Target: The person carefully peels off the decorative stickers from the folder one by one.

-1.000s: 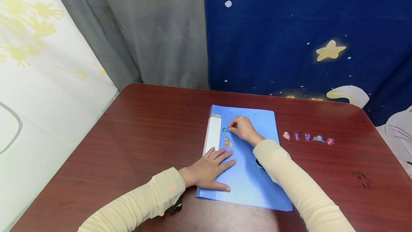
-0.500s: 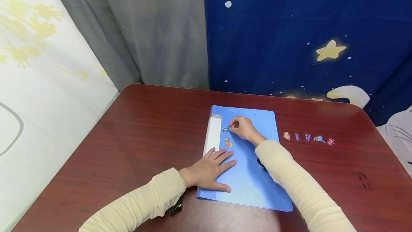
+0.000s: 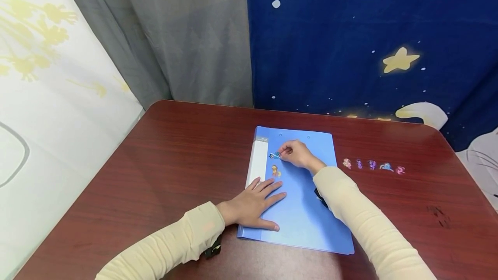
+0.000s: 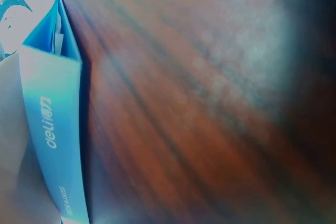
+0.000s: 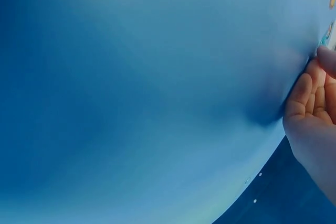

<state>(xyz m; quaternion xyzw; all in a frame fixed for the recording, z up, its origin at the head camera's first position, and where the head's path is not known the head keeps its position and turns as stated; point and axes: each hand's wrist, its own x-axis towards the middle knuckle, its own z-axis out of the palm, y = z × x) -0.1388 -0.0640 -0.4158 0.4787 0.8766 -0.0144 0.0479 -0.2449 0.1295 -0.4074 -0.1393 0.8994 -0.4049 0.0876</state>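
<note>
A blue folder [image 3: 307, 228] with a white spine label lies on the table. Spread flat across its left side, my left hand [image 3: 250, 206] presses on the cover. Near the cover's upper left, my right hand [image 3: 296, 154] pinches the right edge of a small blue pony sticker [image 3: 274, 156] between thumb and index finger. Just below it an orange-and-yellow pony sticker [image 3: 276, 170] sits on the cover, close to my left fingertips. The right wrist view shows the curled right fingers [image 5: 300, 95] against the cover. In the left wrist view the folder's spine [image 4: 55, 129] shows, its end gaping.
Right of the folder, several small pony stickers lie in a row on the dark red table [image 3: 186, 154], among them a blue one [image 3: 386, 166] and a pink one [image 3: 400, 170]. A dark smudge [image 3: 438, 216] marks the table's right side. Curtains [image 3: 346, 42] hang behind.
My right hand has shifted slightly to the right, and more of the blue pony sticker shows beside its fingertips. The left hand and the folder have stayed in place.
</note>
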